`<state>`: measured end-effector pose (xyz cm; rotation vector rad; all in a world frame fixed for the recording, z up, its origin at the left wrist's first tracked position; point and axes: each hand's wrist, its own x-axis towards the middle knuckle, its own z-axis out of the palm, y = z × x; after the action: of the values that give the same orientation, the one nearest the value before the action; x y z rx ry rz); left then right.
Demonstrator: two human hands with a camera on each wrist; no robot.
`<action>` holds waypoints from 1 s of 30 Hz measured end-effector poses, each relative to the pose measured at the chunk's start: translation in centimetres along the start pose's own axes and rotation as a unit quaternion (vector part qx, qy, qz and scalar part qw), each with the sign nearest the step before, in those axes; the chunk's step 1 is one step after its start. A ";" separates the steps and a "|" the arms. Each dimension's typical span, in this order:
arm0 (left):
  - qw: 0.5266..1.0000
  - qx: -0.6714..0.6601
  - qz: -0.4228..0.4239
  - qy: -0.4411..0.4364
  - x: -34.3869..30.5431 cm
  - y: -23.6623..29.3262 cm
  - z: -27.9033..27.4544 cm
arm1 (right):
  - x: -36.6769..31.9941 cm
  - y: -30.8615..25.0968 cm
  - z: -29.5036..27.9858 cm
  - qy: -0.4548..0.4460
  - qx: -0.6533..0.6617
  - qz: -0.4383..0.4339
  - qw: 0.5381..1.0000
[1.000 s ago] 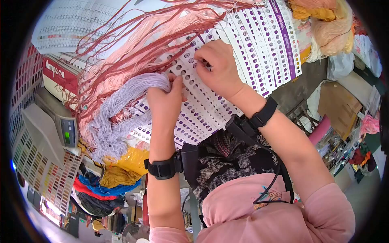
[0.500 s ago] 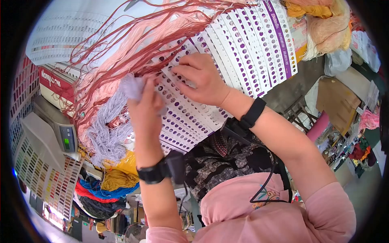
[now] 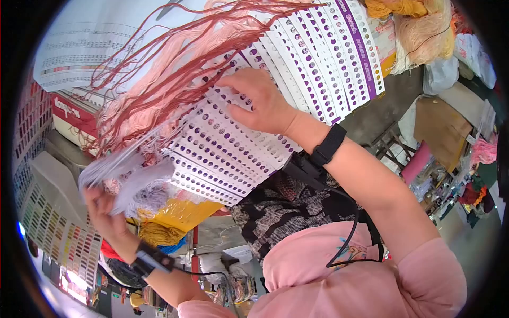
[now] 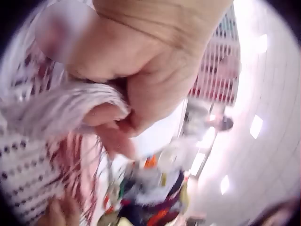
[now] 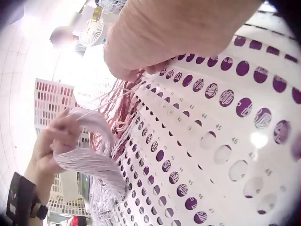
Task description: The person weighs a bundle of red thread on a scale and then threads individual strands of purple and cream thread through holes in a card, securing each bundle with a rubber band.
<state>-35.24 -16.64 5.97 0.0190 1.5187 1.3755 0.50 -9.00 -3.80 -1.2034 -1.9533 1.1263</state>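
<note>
Far out to the left in the head view, my left hand (image 3: 108,214) grips a looped skein of lilac thread (image 5: 89,162), its fingers curled through the loop. Pale strands stretch from the skein toward the punched cards beside my right hand. The right hand (image 3: 260,100) rests over the white thread cards (image 3: 212,153), thumb and fingers apart; its fingertips are partly hidden in the right wrist view. Rows of holes and purple print cover the cards. Pink threads (image 3: 159,58) and dark red threads (image 3: 212,50) hang from the cards' far end and lie across the table.
A scale (image 3: 58,153) and a red-and-white notebook box (image 3: 74,119) stand at the left, by colour charts (image 3: 50,201). Scissors (image 3: 168,9) lie at the top. Yellow plastic (image 3: 185,212) sits at the near edge, and peach yarn (image 3: 424,42) at the far right.
My left hand has swung left and toward the table's left edge, drawing the lilac skein away from the cards. My right hand has shifted slightly left, remaining over the cards.
</note>
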 end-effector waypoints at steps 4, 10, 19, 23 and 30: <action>0.989 -0.088 -0.002 0.122 -2.7 4.2 -5.3 | 0.1 -0.5 -0.1 -0.021 -0.013 0.020 0.999; 0.982 0.009 -0.176 -0.067 -8.5 -7.2 7.0 | 0.2 -1.2 -0.1 0.037 -0.018 -0.032 0.999; 0.945 -0.098 -0.233 -0.209 -8.2 -11.2 13.2 | -0.3 -7.9 1.0 -0.179 0.390 0.271 0.862; 0.942 -0.113 -0.242 -0.204 -8.2 -11.1 12.7 | -0.2 -8.1 0.8 -0.151 0.486 0.345 0.788; 0.969 -0.026 -0.195 -0.147 -8.6 -11.6 13.4 | -0.3 -7.9 -0.1 -0.117 0.511 0.373 0.765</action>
<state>-15.53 -16.16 5.66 -0.0992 1.1630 1.0442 -2.57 -11.14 3.13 -1.1727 -0.5849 2.3868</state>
